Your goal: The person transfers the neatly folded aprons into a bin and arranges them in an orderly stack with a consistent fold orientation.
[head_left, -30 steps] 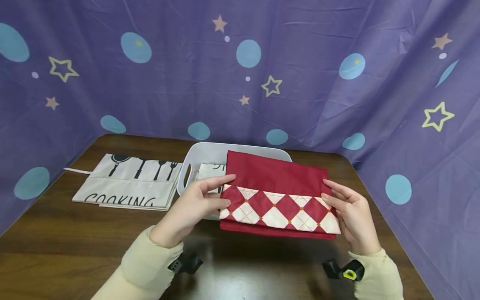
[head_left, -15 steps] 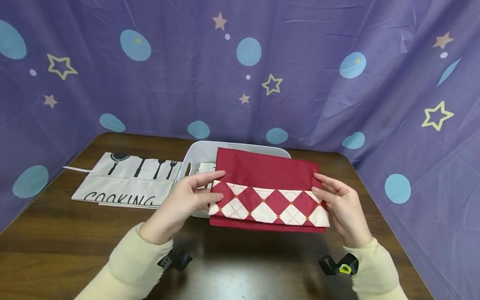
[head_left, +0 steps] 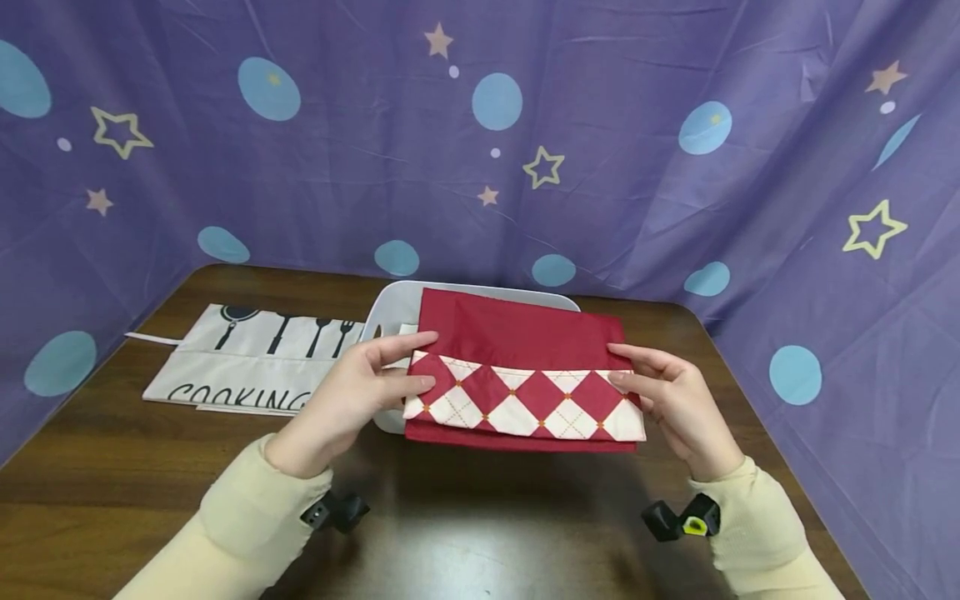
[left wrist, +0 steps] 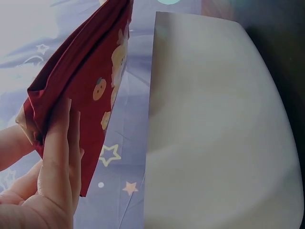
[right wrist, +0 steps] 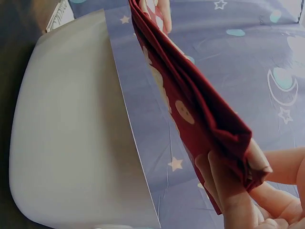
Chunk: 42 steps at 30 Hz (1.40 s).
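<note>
A folded red apron (head_left: 517, 333) with a red-and-white diamond band is held up level between both hands, overlapping the white basin behind it in the head view. My left hand (head_left: 341, 404) pinches its left edge, thumb and forefinger on top and the other fingers underneath. At the opposite edge my right hand (head_left: 678, 400) grips the same way. Both wrist views show the stacked layers from the side and small printed figures on the underside of the red apron (left wrist: 90, 95). The white basin (head_left: 393, 304) holds pale cloth, mostly hidden by the red apron.
A folded white apron (head_left: 247, 358) with utensil prints, the word COOKING and a white strap lies on the brown wooden table (head_left: 82, 467), left of the basin. A purple curtain (head_left: 345, 167) with stars and dots hangs behind and on both sides.
Both hands have carried the red apron to the left and slightly away, further over the basin's left part. Their grip on it looks the same.
</note>
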### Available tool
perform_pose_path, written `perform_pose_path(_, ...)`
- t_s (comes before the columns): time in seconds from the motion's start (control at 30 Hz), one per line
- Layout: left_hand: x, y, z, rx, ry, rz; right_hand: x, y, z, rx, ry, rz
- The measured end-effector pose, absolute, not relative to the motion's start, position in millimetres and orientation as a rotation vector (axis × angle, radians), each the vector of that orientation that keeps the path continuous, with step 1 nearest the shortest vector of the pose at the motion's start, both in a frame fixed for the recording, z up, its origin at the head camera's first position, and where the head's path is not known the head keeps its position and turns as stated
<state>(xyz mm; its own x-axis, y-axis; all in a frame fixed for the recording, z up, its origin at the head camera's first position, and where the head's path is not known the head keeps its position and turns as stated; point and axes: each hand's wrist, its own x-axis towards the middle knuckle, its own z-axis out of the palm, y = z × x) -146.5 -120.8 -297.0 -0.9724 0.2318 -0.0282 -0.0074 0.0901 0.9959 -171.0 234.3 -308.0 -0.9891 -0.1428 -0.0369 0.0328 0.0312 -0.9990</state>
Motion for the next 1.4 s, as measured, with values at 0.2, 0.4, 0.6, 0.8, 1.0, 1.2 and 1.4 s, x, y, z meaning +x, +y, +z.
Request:
perform_pose_path(0.2, -150.4, -124.9, -292.9, 0.195, 2.211, 1.959, -173.9, 230.4, -302.5, -0.11, 2.166, -2.083)
perform_pose_path(0.4, -153.5, -130.1, -288.9, 0.231, 2.186, 1.979, -180.1, 225.6, -295.1, -0.128, 2.235, -2.031)
perform_pose_path(0.6, -159.3, -131.8, -285.0, 0.206, 2.18, 1.974, -184.8, 224.9, -292.1, -0.111, 2.306, -1.983)
perform_pose_path(0.8, -166.4, -133.7, -284.9, 0.19, 2.184, 1.949, -189.3, 222.2, -293.8, -0.081, 2.295, -2.0)
perform_pose_path(1.0, -172.1, -136.0, -283.0, 0.155, 2.204, 1.905, -195.3, 217.6, -295.6, -0.062, 2.29, -2.009)
perform_pose_path(1.2, -179.5, -138.6, -280.4, 0.142, 2.199, 1.86, -201.0, 213.7, -295.6, -0.054, 2.28, -2.011)
perform_pose_path(1.4, -186.5, -140.3, -277.1, 0.123, 2.206, 1.833, -207.7, 210.0, -295.5, -0.072, 2.294, -1.977)
